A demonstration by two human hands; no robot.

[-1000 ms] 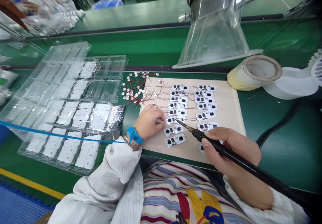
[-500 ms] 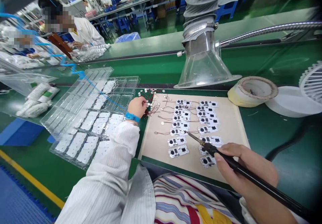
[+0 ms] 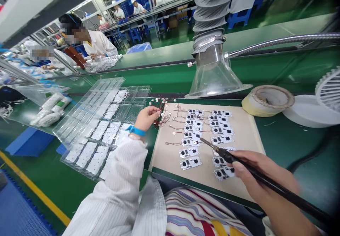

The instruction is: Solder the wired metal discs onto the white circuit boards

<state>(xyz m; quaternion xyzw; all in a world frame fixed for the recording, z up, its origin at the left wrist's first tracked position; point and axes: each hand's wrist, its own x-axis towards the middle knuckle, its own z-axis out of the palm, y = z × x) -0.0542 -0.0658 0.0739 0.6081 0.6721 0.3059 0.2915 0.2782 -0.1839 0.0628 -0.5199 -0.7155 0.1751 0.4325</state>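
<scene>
Many white rectangular circuit boards (image 3: 190, 163) ahead-left of right hand (image 3: 273, 172), closed round black pen-shaped soldering iron (image 3: 225, 154). Left hand (image 3: 145, 119) pinched narrow beside small red-wired silver discs (image 3: 162, 114); can't tell what's held.

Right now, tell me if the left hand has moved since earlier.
Yes: against the beige board, the left hand has shifted left and forward, off it, to the wired discs.

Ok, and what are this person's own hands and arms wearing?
The left hand and right hand are both gloveless. A bright blue band circles the left wrist, above a loose, wrinkled white sleeve. On the right, only some white cuff shows.
</scene>
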